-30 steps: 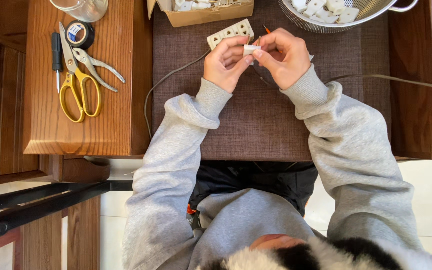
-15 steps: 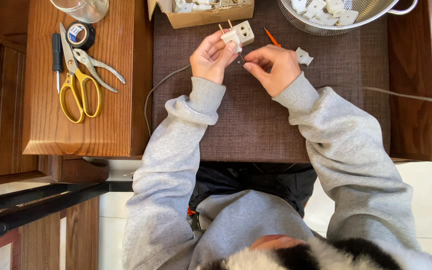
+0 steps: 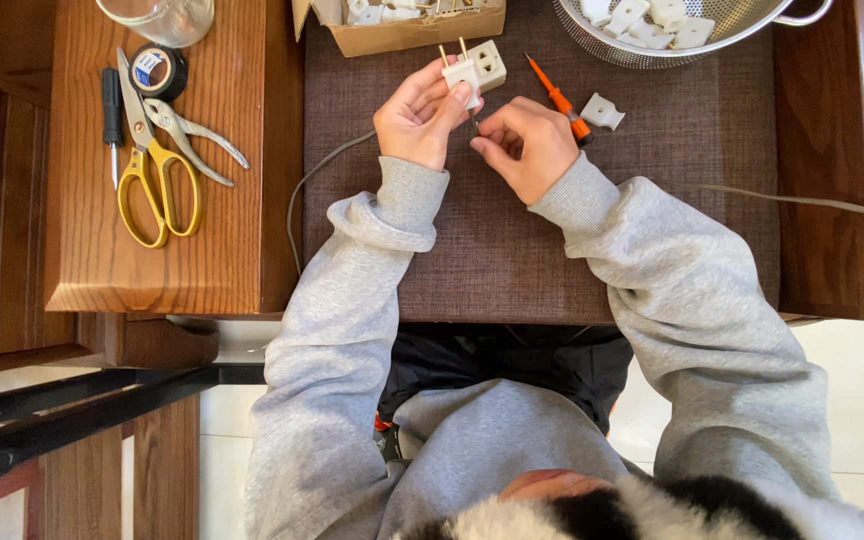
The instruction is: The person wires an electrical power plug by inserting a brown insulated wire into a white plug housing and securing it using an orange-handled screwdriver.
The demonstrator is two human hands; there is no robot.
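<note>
Between the left hand's [image 3: 417, 118] fingertips a white two-pin plug [image 3: 462, 72] was gripped, pins pointing away. Just right of that grip, the right hand [image 3: 530, 145] was closed on an orange screwdriver [image 3: 559, 100]. Beyond the screwdriver's tip, a white plug cover [image 3: 602, 111] lay apart on the brown mat [image 3: 512, 250].

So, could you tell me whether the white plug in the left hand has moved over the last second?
Yes. The white plug has risen toward the cardboard box at the mat's far edge, held in the left hand.
</note>
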